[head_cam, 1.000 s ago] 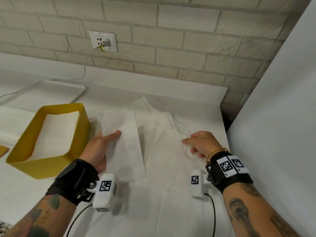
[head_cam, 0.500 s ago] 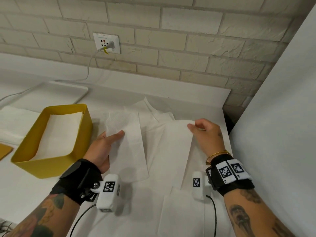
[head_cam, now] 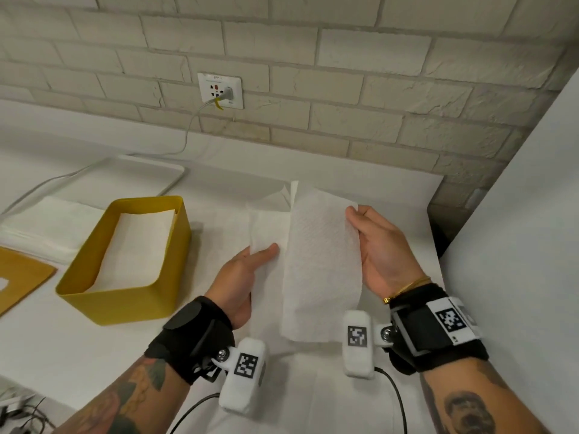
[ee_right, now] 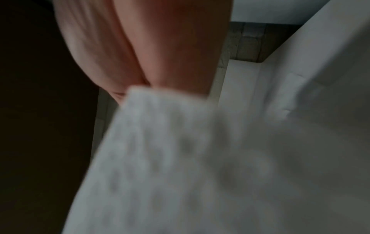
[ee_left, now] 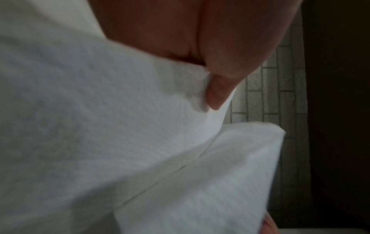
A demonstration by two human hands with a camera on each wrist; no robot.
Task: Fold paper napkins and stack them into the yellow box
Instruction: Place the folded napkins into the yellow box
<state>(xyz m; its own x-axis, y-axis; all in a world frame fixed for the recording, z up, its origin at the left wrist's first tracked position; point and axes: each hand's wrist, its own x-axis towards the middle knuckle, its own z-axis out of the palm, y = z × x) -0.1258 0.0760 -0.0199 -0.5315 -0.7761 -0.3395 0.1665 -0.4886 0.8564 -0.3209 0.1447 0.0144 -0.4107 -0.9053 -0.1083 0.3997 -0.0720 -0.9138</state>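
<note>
The yellow box point(head_cam: 125, 300) stands at the left of the table with a flat white napkin point(head_cam: 138, 245) inside it. My left hand point(head_cam: 247, 267) pinches a narrow folded napkin strip point(head_cam: 266, 223), thumb on top, just right of the box. In the left wrist view the thumb point(ee_left: 218, 91) presses on that white paper point(ee_left: 100, 126). My right hand point(head_cam: 379, 249) pinches the right edge of a second, textured napkin point(head_cam: 319, 261), which hangs lifted off the table beside the strip. The right wrist view is blurred and shows the fingers point(ee_right: 160, 47) above this napkin point(ee_right: 180, 158).
More loose white sheets point(head_cam: 398, 220) lie spread on the table under both hands. A pile of napkins point(head_cam: 47, 227) and a flat yellow lid point(head_cam: 22, 277) sit left of the box, a white tray point(head_cam: 150, 170) behind it. A white panel point(head_cam: 517, 245) bounds the right side.
My right hand took hold of a sheet on the table, turned it over to the left and raised it off the table. The left hand kept its strip and moved little.
</note>
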